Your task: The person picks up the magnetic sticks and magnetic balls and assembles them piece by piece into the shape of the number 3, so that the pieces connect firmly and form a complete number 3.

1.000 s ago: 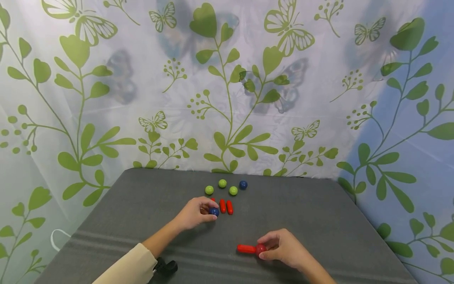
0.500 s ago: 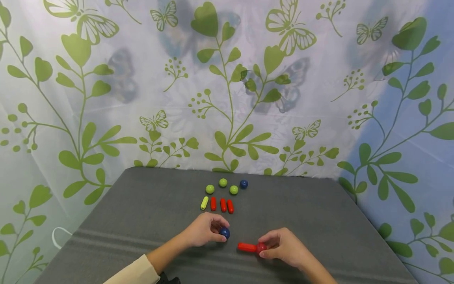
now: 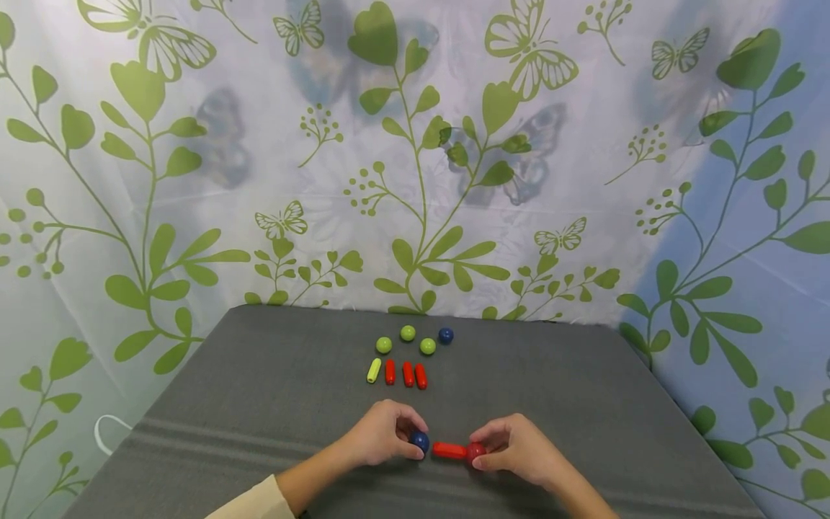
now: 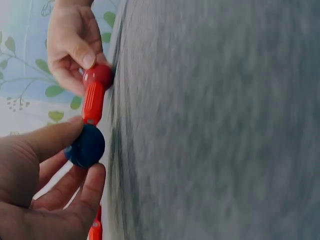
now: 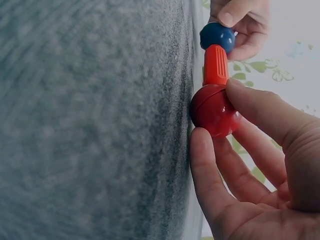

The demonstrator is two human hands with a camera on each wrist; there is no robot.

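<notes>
My left hand (image 3: 381, 434) pinches a blue ball (image 3: 420, 442) between thumb and fingers, low over the grey table. Opposite it, my right hand (image 3: 519, 450) grips a dark red ball (image 4: 98, 76) with thumb and fingertips. A ridged red rod (image 3: 449, 450) sticks out from the red ball toward the blue one, joined to it at one end. Only a sliver separates the rod's free end from the blue ball in the head view; whether they touch I cannot tell. In the right wrist view, the blue ball and rod (image 5: 216, 66) line up with the red ball.
Beyond the hands lie a yellow-green rod (image 3: 374, 370) and red rods (image 3: 408, 374) in a row. Behind them sit green balls (image 3: 384, 345) and another blue ball (image 3: 446, 336). A leaf-and-butterfly curtain (image 3: 311, 166) hangs at the back of the grey table (image 3: 551, 382).
My left hand has carried the blue ball from beside the row of rods toward the front right, up to the red rod's end. My right hand has stayed nearly still.
</notes>
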